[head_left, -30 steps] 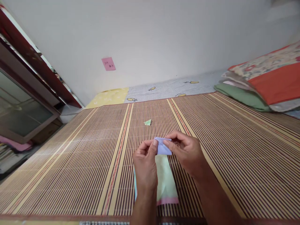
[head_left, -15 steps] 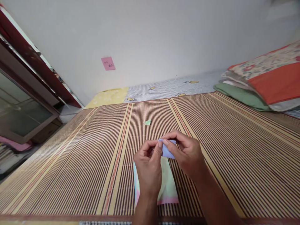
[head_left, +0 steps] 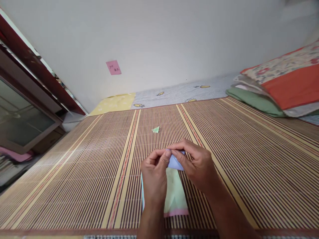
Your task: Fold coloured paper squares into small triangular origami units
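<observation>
Between my two hands is a small piece of folded blue-violet paper [head_left: 175, 163], held above the mat. My left hand [head_left: 154, 169] pinches its upper left corner between thumb and forefinger. The thumb and fingers of my right hand [head_left: 196, 162] press on its top edge, close to the left thumb. Below them, sheets of coloured paper [head_left: 176, 192] lie on the mat, pale green on top with pink and blue edges showing; my left hand and wrist cover part of them. Beyond my hands sits a small folded light green paper piece [head_left: 156, 129].
A striped bamboo mat [head_left: 74, 179] covers the bed. Folded bedding with an orange and floral cover [head_left: 291, 86] lies at the far right on green cloth [head_left: 254, 101]. A pink note [head_left: 113, 67] is stuck on the wall [head_left: 174, 39]. A glass-fronted cabinet [head_left: 25, 116] stands at the left.
The fingers of my right hand have shifted left along the paper's top edge, nearer the left thumb. The blue-violet paper is tilted a little differently. The whole view has moved slightly.
</observation>
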A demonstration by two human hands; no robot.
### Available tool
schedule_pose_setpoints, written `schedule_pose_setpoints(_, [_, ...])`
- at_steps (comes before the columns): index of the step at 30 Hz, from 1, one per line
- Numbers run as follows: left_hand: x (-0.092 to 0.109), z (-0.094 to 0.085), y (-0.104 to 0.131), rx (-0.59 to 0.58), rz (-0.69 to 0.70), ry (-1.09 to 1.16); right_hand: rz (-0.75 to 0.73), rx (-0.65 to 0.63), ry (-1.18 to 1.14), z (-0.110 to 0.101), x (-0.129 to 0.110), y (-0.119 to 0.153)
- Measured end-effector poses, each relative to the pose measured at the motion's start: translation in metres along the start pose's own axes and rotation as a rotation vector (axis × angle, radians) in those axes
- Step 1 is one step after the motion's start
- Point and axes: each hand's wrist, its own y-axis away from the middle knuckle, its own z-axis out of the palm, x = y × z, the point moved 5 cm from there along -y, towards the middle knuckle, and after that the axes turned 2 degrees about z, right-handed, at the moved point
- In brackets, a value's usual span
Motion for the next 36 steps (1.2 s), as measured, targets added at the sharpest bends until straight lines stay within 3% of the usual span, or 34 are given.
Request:
schedule_pose_setpoints(4, [-0.002,-0.005,0.000,0.062,-0.010,0.098,0.252,-0.014,-0.168,0.002,0.020,0.004])
schedule_pose_setpoints(7, [-0.003,-0.008,-0.002,0.140,-0.041,0.172,0.397,-0.133,-0.319,0.010,0.030,0.008])
schedule_pose_setpoints(13, [-0.012,-0.004,-0.006,0.166,-0.202,0.286,0.464,-0.134,-0.368,0.013,0.032,0.007])
schedule_pose_setpoints(20, [-0.008,-0.014,-0.004,0.310,-0.052,0.176,0.478,-0.264,-0.272,0.021,0.027,0.011])
schedule_pose_setpoints(25, [-0.014,-0.006,-0.007,0.244,-0.194,0.408,0.428,-0.255,-0.308,0.022,0.030,0.010])
schedule_pose_setpoints(28, [-0.016,-0.005,-0.009,0.195,-0.229,0.430,0.414,-0.240,-0.279,0.017,0.034,0.010])
schedule_pose_setpoints(32, [-0.011,-0.007,-0.012,0.078,-0.231,0.327,0.416,-0.251,-0.297,0.009,0.037,0.010])
schedule_pose_setpoints(36, [0.001,-0.014,-0.011,0.023,-0.078,0.106,0.390,-0.281,-0.282,0.002,0.034,0.010])
